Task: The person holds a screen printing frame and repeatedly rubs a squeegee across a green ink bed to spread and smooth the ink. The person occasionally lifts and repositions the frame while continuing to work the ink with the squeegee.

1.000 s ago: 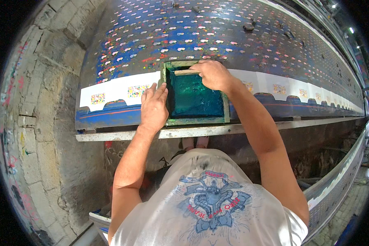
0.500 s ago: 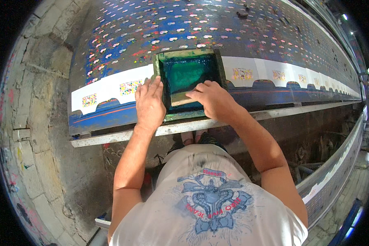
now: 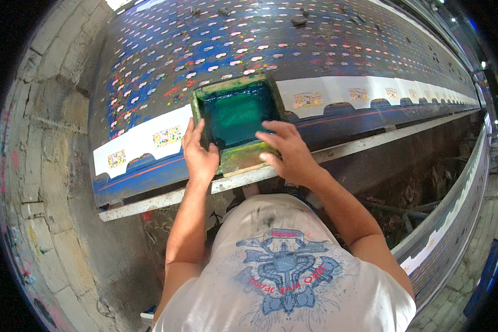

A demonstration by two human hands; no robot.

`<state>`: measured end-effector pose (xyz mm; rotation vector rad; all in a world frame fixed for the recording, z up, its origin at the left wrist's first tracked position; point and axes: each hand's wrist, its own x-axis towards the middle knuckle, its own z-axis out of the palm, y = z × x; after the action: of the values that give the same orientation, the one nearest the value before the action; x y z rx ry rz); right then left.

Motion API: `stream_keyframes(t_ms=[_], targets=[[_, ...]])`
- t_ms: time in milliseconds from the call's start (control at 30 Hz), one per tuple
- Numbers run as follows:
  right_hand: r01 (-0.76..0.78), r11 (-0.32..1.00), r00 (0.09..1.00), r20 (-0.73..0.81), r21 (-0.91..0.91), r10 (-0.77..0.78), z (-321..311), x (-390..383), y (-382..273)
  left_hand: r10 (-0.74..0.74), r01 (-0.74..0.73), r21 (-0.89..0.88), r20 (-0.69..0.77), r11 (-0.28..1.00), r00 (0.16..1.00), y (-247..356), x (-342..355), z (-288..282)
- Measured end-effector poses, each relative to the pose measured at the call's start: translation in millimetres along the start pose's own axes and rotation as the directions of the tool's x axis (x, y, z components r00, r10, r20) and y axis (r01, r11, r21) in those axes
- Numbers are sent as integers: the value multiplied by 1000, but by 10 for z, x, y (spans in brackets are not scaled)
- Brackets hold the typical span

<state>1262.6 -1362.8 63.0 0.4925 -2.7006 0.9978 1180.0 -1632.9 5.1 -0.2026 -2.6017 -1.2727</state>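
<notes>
A wooden screen-printing frame (image 3: 235, 83) with a dark green, ink-wet inside lies over the strip of white sheets at the table's front edge. Its near wall, smeared green and yellow, overhangs the pale rail. My left hand (image 3: 201, 157) grips the frame's left side near the front corner, fingers along the outer wall and thumb apart. Over the right front corner is my right hand (image 3: 289, 152), its fingers spread and holding nothing; the thumb is close to the near wall, and whether it touches cannot be told. I cannot make out the squeegee apart from that wall.
White cut sheets (image 3: 188, 119) with colourful printed patches run along the table edge on both sides. The long table (image 3: 177, 61) behind bears rows of small pale marks and paint spots. A metal rail (image 3: 337, 149) edges it. A rough stone wall (image 3: 55, 166) stands left.
My right hand has let go of the wooden squeegee and opened. The frame's near side has come toward me over the rail, my left hand still at its left side. The view has shifted slightly.
</notes>
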Motion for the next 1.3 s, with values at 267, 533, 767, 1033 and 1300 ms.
stream_keyframes(t_ms=[267,533,767,1033,1300], targets=[[-337,781,900,-65,526,432,-7,-298,710,-158,125,-578,-7,807,987,-71,65,96],[-409,779,862,-80,475,501,-741,-494,1114,-111,55,-577,-63,815,992,581,18,866],[-456,791,838,-102,408,536,-1313,-747,1805,-122,52,-631,-69,774,990,973,-72,1797],[-453,741,838,-47,495,544,-1489,-901,2055,-186,151,-691,25,707,982,1219,-108,1958],[-424,722,868,17,547,496,-1578,-939,2113,-187,160,-721,42,674,981,1116,-97,1946]])
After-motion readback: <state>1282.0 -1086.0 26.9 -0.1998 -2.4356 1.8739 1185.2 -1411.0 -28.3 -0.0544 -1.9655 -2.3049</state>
